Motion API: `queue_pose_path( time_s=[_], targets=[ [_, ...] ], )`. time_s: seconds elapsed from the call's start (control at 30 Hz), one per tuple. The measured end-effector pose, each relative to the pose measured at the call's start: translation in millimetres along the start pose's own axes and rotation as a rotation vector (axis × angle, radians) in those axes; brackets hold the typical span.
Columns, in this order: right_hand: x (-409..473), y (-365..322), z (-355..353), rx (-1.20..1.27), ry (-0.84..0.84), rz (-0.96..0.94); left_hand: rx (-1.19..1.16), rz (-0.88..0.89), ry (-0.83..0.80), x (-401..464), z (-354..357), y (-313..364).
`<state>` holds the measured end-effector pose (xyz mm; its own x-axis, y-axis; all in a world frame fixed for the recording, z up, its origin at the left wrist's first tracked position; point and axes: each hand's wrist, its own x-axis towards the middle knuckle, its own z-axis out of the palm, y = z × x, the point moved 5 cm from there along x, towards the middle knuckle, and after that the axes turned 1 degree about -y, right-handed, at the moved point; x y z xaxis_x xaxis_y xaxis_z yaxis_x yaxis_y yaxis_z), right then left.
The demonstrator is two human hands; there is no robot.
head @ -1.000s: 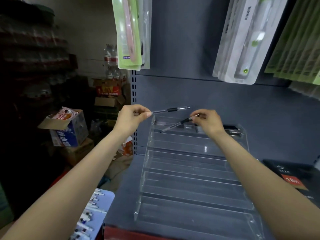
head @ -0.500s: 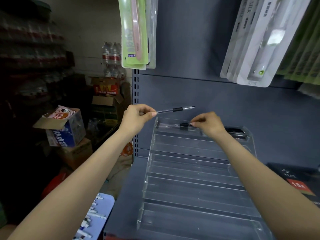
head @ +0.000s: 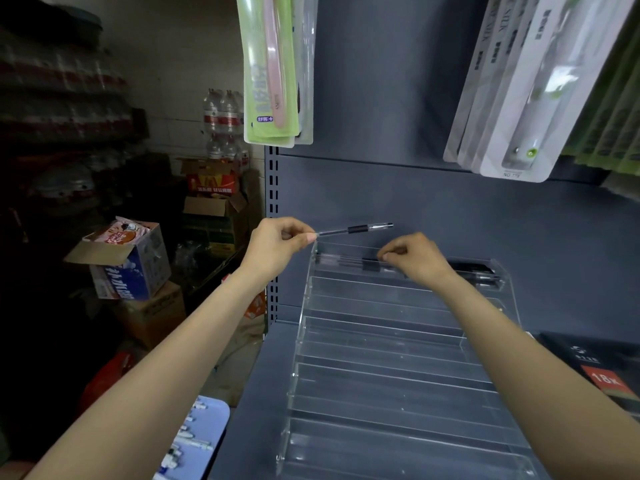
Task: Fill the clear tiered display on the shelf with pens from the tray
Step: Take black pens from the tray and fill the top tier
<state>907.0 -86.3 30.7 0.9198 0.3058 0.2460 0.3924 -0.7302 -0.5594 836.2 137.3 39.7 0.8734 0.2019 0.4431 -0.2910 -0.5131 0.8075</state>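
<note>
1. Sitting on the grey shelf [head: 571, 271]: one clear tiered display [head: 391, 362], its lower right corner being hidden by the right forearm, its tiers hard to count through the glare.
2. Lying in the top tier: a pen [head: 349, 262] under the right hand [head: 415, 259], grip pinching it near its black sleeve; more dark pens [head: 481, 271] at the right end, too blurred to count.
3. Holding a second pen [head: 356, 229] level just above the display's back edge: left hand [head: 277, 242], grip pinching its left end.
4. Staying bare: the lower tiers.
5. Showing only partly at the bottom edge: one blue tray [head: 207, 431] of pens, cut off, count unclear.
</note>
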Motion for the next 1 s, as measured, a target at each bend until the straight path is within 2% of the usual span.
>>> queue_pose_path(
  time_s=[0.07, 0.13, 0.23, 0.3, 0.4, 0.53, 0.67, 0.77, 1.0],
  targets=[
    [-2.3, 0.6, -5.8, 0.19, 0.093, -0.018, 0.011, 0.005, -0.001, 1.3, -1.9, 0.6],
    [-7.7, -0.9, -13.4, 0.487, 0.169, -0.023, 0.026, 0.007, -0.017, 1.6, -1.0, 1.3],
    [-16.1, -11.7, -17.7, 0.672, 0.117, -0.096, 0.062, 0.026, -0.08, 0.5, 8.2, 6.8],
    [-19.7, -19.0, -19.7, 0.602, 0.09, -0.165, 0.063, 0.054, -0.099, 0.6, 14.2, 12.8],
    [-16.2, -13.2, -26.1, 0.544, 0.171, -0.143, 0.074, 0.06, -0.051, 3.2, 16.0, 16.9],
    [-11.8, 11.1, -30.9, 0.476, 0.288, -0.032, 0.19, -0.085, -0.033, 4.9, 16.9, -2.0],
    [-9.7, 11.1, -22.7, 0.288, 0.189, -0.006, 0.227, -0.21, -0.135, 4.8, 19.2, -23.6],
    [-8.0, 4.9, -14.1, 0.249, 0.083, -0.003, 0.217, -0.184, -0.164, 1.1, 21.8, -27.4],
    [-5.1, -5.2, -3.1, 0.074, -0.047, -0.024, 0.16, -0.178, -0.14, -2.2, 22.9, -27.0]
  ],
)
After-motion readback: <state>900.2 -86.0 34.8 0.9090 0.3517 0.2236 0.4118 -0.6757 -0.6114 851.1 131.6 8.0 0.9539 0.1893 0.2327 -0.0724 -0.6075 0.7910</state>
